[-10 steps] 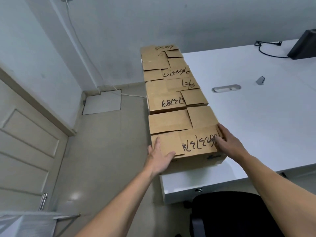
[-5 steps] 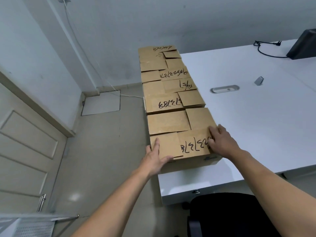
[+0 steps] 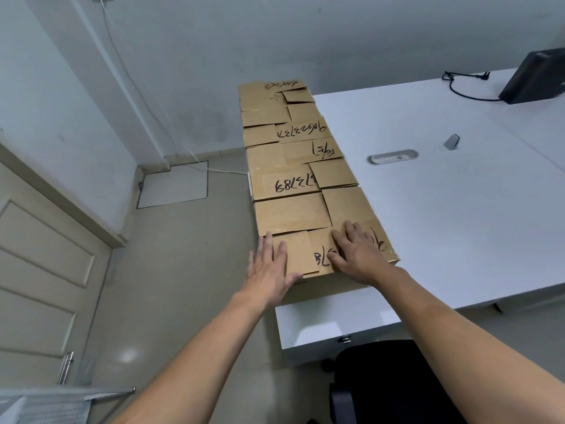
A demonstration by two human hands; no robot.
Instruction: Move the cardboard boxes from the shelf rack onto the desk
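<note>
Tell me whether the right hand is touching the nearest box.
Touching. The head view shows the right hand lying flat on the nearest box's top flaps.

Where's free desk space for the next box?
Bare desk right of the box row, out to the cable grommet, and the near strip below the nearest box. The left edge is crowded; both hands rest there.

A black chair (image 3: pixel 394 384) below; a cable (image 3: pixel 464 87) beside what seems a monitor (image 3: pixel 535 76).
</note>
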